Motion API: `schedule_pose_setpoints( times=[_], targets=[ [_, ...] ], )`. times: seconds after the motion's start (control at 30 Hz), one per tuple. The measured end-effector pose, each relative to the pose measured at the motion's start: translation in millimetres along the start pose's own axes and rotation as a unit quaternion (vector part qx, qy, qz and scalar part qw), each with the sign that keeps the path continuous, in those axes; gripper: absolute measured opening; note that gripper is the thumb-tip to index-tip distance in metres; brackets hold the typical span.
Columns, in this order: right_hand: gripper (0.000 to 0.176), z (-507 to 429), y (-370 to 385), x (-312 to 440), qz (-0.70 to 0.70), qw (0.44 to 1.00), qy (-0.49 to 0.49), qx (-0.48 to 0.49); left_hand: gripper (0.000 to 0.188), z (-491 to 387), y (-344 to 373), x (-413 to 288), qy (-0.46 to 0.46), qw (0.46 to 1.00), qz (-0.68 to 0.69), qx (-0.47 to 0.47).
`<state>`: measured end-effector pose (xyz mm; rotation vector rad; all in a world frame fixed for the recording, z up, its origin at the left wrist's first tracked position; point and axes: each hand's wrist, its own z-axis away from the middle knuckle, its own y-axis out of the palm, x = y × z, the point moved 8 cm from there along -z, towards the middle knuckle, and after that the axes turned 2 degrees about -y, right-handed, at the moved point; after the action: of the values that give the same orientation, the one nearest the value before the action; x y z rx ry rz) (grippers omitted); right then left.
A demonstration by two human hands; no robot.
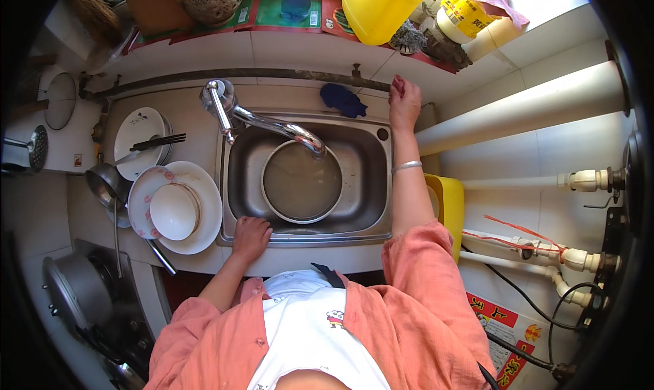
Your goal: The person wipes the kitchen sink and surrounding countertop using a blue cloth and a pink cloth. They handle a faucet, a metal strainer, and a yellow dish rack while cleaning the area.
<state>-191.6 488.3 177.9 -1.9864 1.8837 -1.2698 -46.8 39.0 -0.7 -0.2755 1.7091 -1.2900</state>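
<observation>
My right hand (404, 101) is stretched to the far right corner behind the sink, its fingers closed on a small reddish-pink cloth (399, 85) by the pipe's end. My left hand (252, 238) rests on the front rim of the stainless steel sink (306, 240), fingers curled over the edge; nothing shows in it. In the sink, a round metal basin (302, 181) holds cloudy water beneath the chrome faucet (286, 127). A dark blue cloth (343, 100) lies behind the sink.
Stacked bowls and plates (207, 213), a plate with black chopsticks (134, 134) and a ladle (104, 185) stand left. A pot (76, 288) is on the stove. The windowsill bears a yellow jug (380, 9) and a blue cup (296, 1). A yellow container (452, 211) and white pipes (521, 109) are right.
</observation>
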Motion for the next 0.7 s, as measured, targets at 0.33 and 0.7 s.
schedule_pose_setpoints(
  times=[0.33, 0.7],
  targets=[
    [0.015, 13, 32, 20, 0.013, 0.996, -0.088, -0.008, 0.014, 0, -2, -4, 0.004, 0.998, -0.065, -0.018],
    [0.020, 16, 22, 13, 0.018, 0.995, -0.092, -0.010, 0.012, 0, 1, -3, 0.002, 0.998, -0.068, -0.013]
  ],
)
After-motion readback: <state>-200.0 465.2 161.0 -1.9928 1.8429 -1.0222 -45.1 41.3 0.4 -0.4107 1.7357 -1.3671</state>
